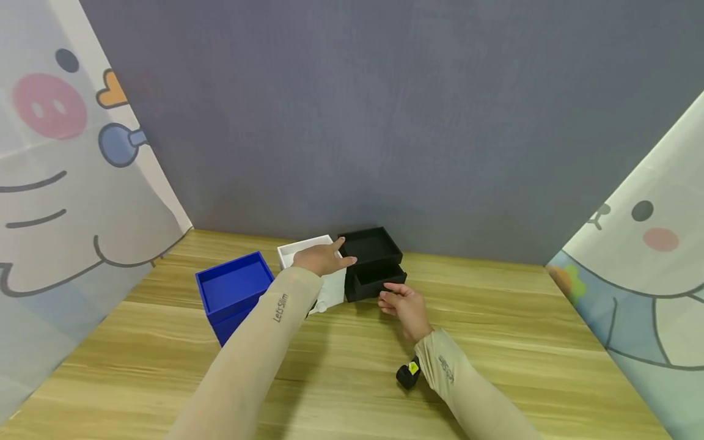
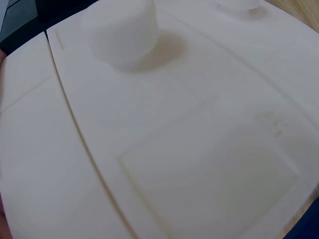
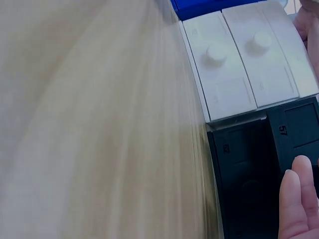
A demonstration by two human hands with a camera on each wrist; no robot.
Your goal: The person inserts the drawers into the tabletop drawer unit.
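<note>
A black drawer box [image 1: 370, 247] stands at the back of the table with its lower drawer [image 1: 379, 282] pulled out. At the front of that drawer is my right hand [image 1: 406, 308]; its fingers [image 3: 293, 199] and thumb appear to pinch the knob, which they mostly hide. My left hand [image 1: 321, 259] reaches over the white drawer box [image 1: 299, 245], with thumb and forefinger spread and touching the left side of the black box. Round white knobs [image 3: 216, 54] stand out from the white drawer fronts.
To the left sits a blue drawer box [image 1: 233, 284] with an open tray top, partly behind my left sleeve. A small black device with a yellow mark [image 1: 408, 374] is beside my right wrist. A grey wall [image 1: 385, 122] rises behind the wooden table [image 1: 495, 318].
</note>
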